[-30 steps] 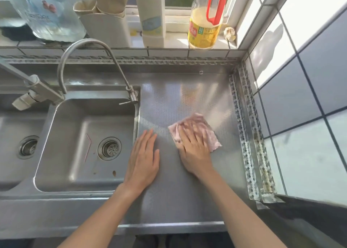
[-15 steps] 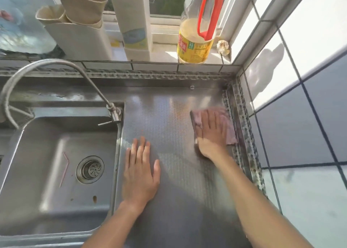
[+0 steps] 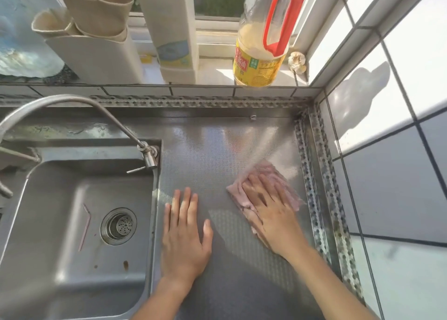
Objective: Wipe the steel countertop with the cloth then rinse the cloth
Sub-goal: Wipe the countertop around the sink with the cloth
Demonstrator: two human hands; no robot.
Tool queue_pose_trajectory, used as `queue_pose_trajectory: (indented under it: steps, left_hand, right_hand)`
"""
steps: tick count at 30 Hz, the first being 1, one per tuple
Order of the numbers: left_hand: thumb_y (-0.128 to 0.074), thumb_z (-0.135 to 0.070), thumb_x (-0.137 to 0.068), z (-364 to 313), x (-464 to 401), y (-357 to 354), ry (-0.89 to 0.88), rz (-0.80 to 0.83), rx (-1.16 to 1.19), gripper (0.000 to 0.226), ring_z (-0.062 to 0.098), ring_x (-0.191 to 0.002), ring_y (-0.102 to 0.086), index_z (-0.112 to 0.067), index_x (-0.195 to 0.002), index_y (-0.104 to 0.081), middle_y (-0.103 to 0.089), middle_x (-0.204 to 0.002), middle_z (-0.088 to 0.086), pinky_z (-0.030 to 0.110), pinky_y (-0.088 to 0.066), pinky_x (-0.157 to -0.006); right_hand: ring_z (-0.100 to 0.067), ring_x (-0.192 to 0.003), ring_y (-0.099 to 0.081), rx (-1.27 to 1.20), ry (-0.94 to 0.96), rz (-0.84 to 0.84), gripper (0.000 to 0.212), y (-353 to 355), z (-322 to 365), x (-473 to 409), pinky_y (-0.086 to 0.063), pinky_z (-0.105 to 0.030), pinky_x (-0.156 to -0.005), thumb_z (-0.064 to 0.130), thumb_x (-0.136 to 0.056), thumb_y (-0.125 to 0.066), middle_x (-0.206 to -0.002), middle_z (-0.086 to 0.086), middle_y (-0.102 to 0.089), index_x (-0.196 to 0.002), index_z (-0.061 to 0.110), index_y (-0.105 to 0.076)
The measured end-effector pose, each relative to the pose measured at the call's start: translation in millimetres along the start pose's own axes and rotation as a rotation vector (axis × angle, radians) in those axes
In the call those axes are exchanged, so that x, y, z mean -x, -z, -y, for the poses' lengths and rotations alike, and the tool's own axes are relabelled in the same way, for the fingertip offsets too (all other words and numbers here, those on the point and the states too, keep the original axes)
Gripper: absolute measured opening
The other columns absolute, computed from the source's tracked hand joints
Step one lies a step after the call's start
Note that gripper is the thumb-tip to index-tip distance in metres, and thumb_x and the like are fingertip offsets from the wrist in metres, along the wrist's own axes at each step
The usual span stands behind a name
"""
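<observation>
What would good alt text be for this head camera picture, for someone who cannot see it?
A person's right hand presses a pink cloth flat on a steel countertop, while the left hand rests flat beside it, near the sink edge. A cooking oil bottle stands on the sunlit windowsill behind.

Single head-worn view: we look steeply down and forward, close over the steel bench (image 3: 217, 150), sink (image 3: 60, 259) at left, tiled wall (image 3: 387, 174) right, windowsill (image 3: 217, 74) ahead.
</observation>
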State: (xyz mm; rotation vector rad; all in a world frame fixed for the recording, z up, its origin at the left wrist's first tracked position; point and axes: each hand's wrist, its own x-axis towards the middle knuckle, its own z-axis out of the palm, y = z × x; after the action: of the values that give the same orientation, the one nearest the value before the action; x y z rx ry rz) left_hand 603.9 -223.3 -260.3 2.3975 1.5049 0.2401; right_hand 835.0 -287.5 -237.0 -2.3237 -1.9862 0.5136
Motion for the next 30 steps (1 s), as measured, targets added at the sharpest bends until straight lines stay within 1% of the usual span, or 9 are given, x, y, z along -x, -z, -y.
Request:
queue_pose_trajectory:
  steps: [3, 7, 12, 16, 18, 20, 23, 28, 30]
  left_hand:
    - [-0.039, -0.042, -0.102, 0.1, -0.3, -1.0, -0.003, 0.006, -0.004, 0.067, 0.02, -0.163, -0.009, -0.009, -0.16, -0.035, -0.022, -0.173, 0.002, 0.051, -0.017, -0.13]
    - [-0.038, -0.043, -0.102, 0.1, -0.3, -0.8, -0.002, 0.014, -0.007, 0.067, 0.021, -0.163, -0.008, -0.01, -0.161, -0.035, -0.021, -0.174, 0.002, 0.049, -0.015, -0.13]
    - [-0.039, -0.04, -0.102, -1.0, -0.2, 0.6, -0.007, 0.008, -0.014, 0.066, 0.021, -0.163, -0.009, -0.009, -0.16, -0.036, -0.023, -0.173, 0.003, 0.049, -0.014, -0.131]
    - [-0.039, -0.041, -0.101, -0.5, -1.0, 0.2, -0.006, -0.003, -0.013, 0.066, 0.022, -0.163, -0.011, -0.008, -0.159, -0.038, -0.026, -0.172, 0.004, 0.048, -0.013, -0.131]
    - [-0.039, -0.041, -0.101, -0.9, -0.9, -0.7, -0.01, -0.005, -0.015, 0.066, 0.022, -0.163, -0.011, -0.009, -0.159, -0.038, -0.025, -0.172, 0.004, 0.047, -0.013, -0.131]
    - [-0.04, -0.041, -0.101, -0.3, -1.2, -1.3, -0.013, -0.002, -0.016, 0.066, 0.022, -0.163, -0.012, -0.009, -0.159, -0.038, -0.024, -0.173, 0.004, 0.047, -0.013, -0.131]
    - [-0.039, -0.041, -0.102, -0.9, -1.0, -1.4, -0.008, 0.001, -0.028, 0.066, 0.022, -0.163, -0.011, -0.009, -0.16, -0.037, -0.023, -0.173, 0.004, 0.049, -0.015, -0.13]
    - [-0.044, -0.039, -0.1, 0.7, -1.3, -4.1, -0.003, -0.007, -0.003, 0.066, 0.021, -0.163, -0.01, -0.011, -0.159, -0.038, -0.021, -0.174, 0.001, 0.05, -0.018, -0.129]
    - [-0.045, -0.04, -0.099, 1.2, -1.3, -4.8, -0.001, -0.013, -0.007, 0.065, 0.02, -0.163, -0.012, -0.011, -0.158, -0.04, -0.024, -0.173, 0.001, 0.05, -0.018, -0.129]
  right_hand:
    - [-0.012, -0.157, 0.02, -0.042, -0.157, -0.015, 0.061, 9.9, -20.2, -25.0, 0.004, -0.044, -0.13, 0.046, -0.108, -0.019, -0.172, 0.006, 0.009, -0.164, 0.029, 0.0]
    - [-0.019, -0.157, 0.023, -0.1, -0.342, -0.043, 0.063, 18.2, 4.5, -100.2, 0.012, -0.046, -0.128, 0.047, -0.108, -0.015, -0.172, 0.0, 0.016, -0.164, 0.026, 0.005]
    - [-0.023, -0.159, 0.014, -0.117, -0.06, -0.026, 0.06, 9.4, 58.3, -118.5, 0.008, -0.049, -0.127, 0.043, -0.11, -0.03, -0.174, 0.0, 0.002, -0.165, 0.025, -0.014]
    - [-0.016, -0.16, 0.001, 0.022, 0.186, 0.024, 0.062, -0.3, 39.8, -62.9, -0.001, -0.043, -0.13, 0.049, -0.107, -0.036, -0.173, 0.007, -0.009, -0.164, 0.03, -0.02]
    - [-0.009, -0.16, 0.001, -0.043, 0.203, 0.02, 0.063, 7.4, 16.8, -53.2, 0.0, -0.037, -0.13, 0.054, -0.106, -0.037, -0.172, 0.012, -0.011, -0.163, 0.032, -0.024]
    - [-0.005, -0.158, 0.01, -0.103, 0.137, 0.025, 0.064, 14.7, 8.4, -67.7, 0.003, -0.037, -0.129, 0.056, -0.105, -0.032, -0.172, 0.015, -0.004, -0.164, 0.034, -0.02]
    - [-0.013, -0.158, 0.018, -0.126, 0.012, -0.001, 0.062, 20.2, 29.4, -120.0, 0.008, -0.044, -0.128, 0.052, -0.109, -0.027, -0.172, 0.009, 0.005, -0.165, 0.031, -0.01]
    - [-0.02, -0.158, 0.017, -0.034, 0.269, 0.08, 0.061, 19.0, 102.7, -201.3, 0.014, -0.046, -0.127, 0.05, -0.11, -0.021, -0.173, 0.003, 0.011, -0.165, 0.03, -0.001]
    - [-0.019, -0.158, 0.017, -0.033, 0.284, 0.076, 0.061, 14.4, 118.6, -206.6, 0.013, -0.045, -0.127, 0.05, -0.111, -0.019, -0.173, 0.004, 0.011, -0.165, 0.031, 0.0]
